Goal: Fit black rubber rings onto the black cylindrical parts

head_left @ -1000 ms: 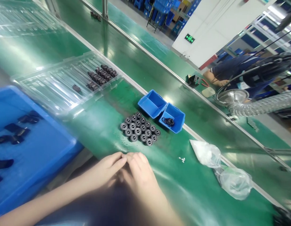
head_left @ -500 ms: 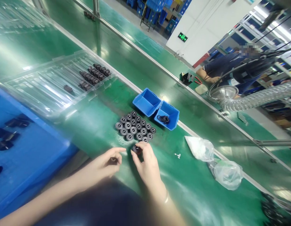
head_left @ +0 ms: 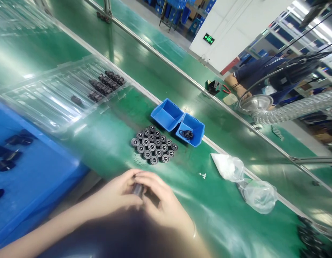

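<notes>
My left hand (head_left: pixel 116 195) and my right hand (head_left: pixel 166 202) meet low in the middle of the view, their fingers closed round a small dark cylindrical part (head_left: pixel 138 189). The fingers cover much of it. Beyond them on the green table (head_left: pixel 192 204), several round black parts (head_left: pixel 152 147) stand close together in rows, each with a light slot mark on top.
Two blue bins (head_left: pixel 168 115) stand behind the rows; the right bin (head_left: pixel 194 125) holds black rings. Small white pieces (head_left: pixel 202 175) and plastic bags (head_left: pixel 229 167) lie right. A clear tray (head_left: pixel 47 96) and blue surface (head_left: pixel 47 179) are left. A person's arm (head_left: pixel 237 86) shows beyond the rail.
My right hand has moved down and left from the rows to my left hand. A round black part now sits at the near edge of the rows. Both hands now grip a dark part.
</notes>
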`<state>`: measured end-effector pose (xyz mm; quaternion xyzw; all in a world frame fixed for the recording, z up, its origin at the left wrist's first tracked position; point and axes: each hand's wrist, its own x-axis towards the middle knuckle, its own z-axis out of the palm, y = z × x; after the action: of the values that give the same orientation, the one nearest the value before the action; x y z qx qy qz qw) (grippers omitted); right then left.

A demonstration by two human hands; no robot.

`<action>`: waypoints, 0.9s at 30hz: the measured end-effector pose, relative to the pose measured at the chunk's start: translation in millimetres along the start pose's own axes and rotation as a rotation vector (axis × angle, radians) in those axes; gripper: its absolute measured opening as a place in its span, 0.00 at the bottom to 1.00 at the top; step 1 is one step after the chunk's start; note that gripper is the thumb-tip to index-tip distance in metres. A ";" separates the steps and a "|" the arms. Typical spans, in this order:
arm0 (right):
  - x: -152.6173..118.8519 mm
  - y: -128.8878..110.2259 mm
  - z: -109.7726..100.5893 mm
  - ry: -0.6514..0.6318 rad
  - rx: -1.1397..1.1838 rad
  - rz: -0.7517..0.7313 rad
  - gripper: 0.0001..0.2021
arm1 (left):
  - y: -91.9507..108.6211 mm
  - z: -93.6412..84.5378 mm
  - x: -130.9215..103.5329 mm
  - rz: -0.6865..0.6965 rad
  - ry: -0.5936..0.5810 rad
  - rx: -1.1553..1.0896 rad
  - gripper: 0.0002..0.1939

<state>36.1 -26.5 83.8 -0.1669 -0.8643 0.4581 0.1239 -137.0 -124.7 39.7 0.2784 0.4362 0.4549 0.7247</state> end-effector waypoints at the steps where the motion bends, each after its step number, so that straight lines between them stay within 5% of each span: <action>1: 0.3 -3.2 -1.9 -0.076 0.023 -0.009 0.23 | 0.4 0.5 -0.3 -0.007 -0.014 -0.002 0.34; 7: -8.1 4.6 -1.8 -0.127 0.100 0.071 0.16 | 1.0 5.4 -1.9 -0.004 -0.117 0.003 0.29; 12: -16.7 28.7 -2.2 0.335 0.072 0.210 0.11 | -4.5 4.0 0.8 0.011 0.007 0.177 0.29; 15: -19.1 40.4 -7.1 0.478 -0.043 0.243 0.10 | -8.4 1.6 2.5 0.002 0.060 0.247 0.26; 22: -19.9 39.9 -8.1 0.445 -0.226 0.181 0.19 | -14.1 -0.6 4.9 -0.004 0.052 0.263 0.24; 27: -21.0 42.3 -4.7 0.439 -0.154 0.219 0.12 | -16.4 -1.9 5.0 -0.018 0.052 0.234 0.23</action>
<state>64.5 -9.2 49.9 -0.3638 -0.8258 0.3546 0.2449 -130.8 -127.3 23.7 0.3453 0.5075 0.4015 0.6797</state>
